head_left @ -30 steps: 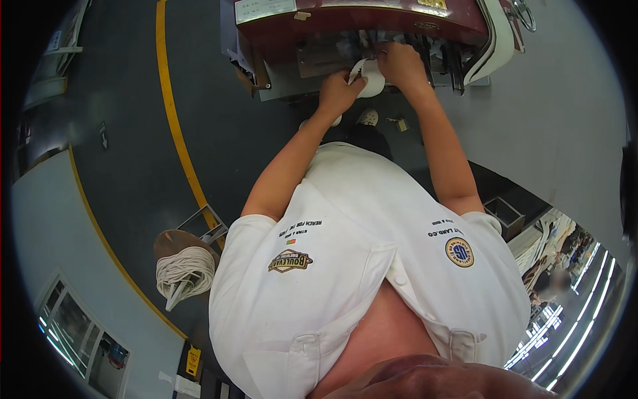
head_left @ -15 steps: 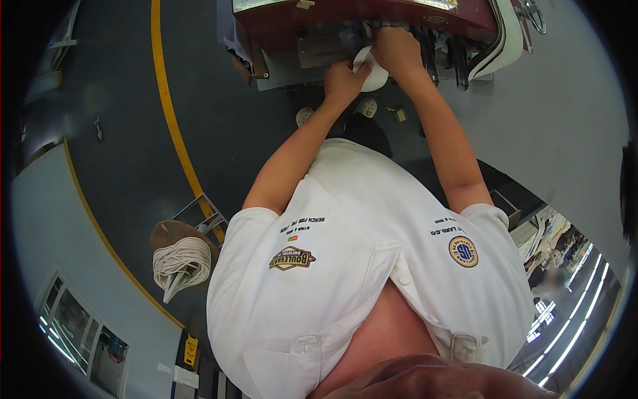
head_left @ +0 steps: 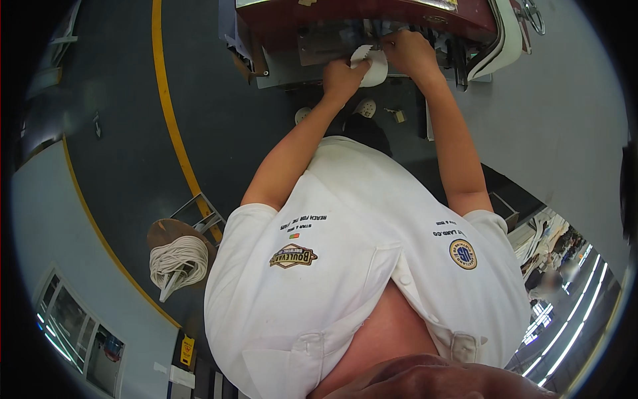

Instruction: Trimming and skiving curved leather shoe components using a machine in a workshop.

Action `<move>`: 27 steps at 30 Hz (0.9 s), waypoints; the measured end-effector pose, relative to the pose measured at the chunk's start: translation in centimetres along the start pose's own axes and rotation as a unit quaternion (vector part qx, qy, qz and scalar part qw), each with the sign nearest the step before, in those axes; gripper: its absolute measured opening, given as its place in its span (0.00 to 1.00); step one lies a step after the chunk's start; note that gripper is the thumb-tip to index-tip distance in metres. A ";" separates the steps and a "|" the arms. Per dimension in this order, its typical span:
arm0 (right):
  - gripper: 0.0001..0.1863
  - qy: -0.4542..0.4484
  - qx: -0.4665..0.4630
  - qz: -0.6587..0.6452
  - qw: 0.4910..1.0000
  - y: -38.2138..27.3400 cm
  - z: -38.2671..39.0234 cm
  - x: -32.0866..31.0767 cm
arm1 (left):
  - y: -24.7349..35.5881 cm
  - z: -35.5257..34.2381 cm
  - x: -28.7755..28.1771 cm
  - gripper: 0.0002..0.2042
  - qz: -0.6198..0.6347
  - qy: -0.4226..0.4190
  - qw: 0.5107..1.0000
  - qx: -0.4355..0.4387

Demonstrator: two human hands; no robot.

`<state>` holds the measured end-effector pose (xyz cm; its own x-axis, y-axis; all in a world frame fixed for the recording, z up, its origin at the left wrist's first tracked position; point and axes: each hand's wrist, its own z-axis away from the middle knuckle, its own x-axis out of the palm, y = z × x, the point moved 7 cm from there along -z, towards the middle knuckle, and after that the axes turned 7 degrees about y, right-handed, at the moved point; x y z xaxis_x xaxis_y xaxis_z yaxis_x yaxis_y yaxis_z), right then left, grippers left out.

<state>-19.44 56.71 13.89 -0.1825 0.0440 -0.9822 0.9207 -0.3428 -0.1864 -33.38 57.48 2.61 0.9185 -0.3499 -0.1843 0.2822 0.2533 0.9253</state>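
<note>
My left hand (head_left: pixel 343 80) grips a white paper or tape roll (head_left: pixel 373 72) with a jagged-edged loose end, held at the front of a dark red machine (head_left: pixel 369 13). To its right, my right hand (head_left: pixel 409 53) has its fingers curled at a small fitting in the machine's dark opening; what they pinch is too small to make out. A metal plate (head_left: pixel 316 50) sits left of the opening, and dark bar-like parts stand right of my right hand.
A padlock-like object (head_left: pixel 396 114) lies on the floor by my feet. Behind me at the left are a round brown stand with coiled white rope (head_left: pixel 178 265), a metal frame (head_left: pixel 196 216) and a yellow floor sign (head_left: pixel 187 350). A yellow line (head_left: pixel 166 120) runs along the floor.
Both hands have moved a little up the picture with the roll since a second ago. My right hand has shifted right in the last half second, showing more of the fitting.
</note>
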 end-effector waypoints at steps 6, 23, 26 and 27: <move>0.14 0.013 -0.010 0.018 1.000 0.5 0.9 -0.9 | -0.3 -0.1 -0.2 0.17 0.044 -0.025 0.998 -0.035; 0.13 0.003 0.119 -0.455 0.883 -1.3 10.6 2.8 | 1.1 4.9 -1.4 0.20 0.253 -0.158 0.949 -0.105; 0.15 0.064 0.105 -0.465 0.877 -1.8 12.1 3.8 | 1.5 5.1 -0.3 0.20 0.322 -0.165 0.917 -0.166; 0.15 0.042 0.106 -0.465 0.878 -1.2 12.6 5.5 | 1.7 5.2 0.1 0.19 0.357 -0.171 0.898 -0.192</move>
<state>-25.91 45.51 9.04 -0.7868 0.4635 -0.4075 0.3005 -0.2890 -0.9089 -34.28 53.18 5.88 0.7835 -0.2146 0.5832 -0.2091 0.7927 0.5726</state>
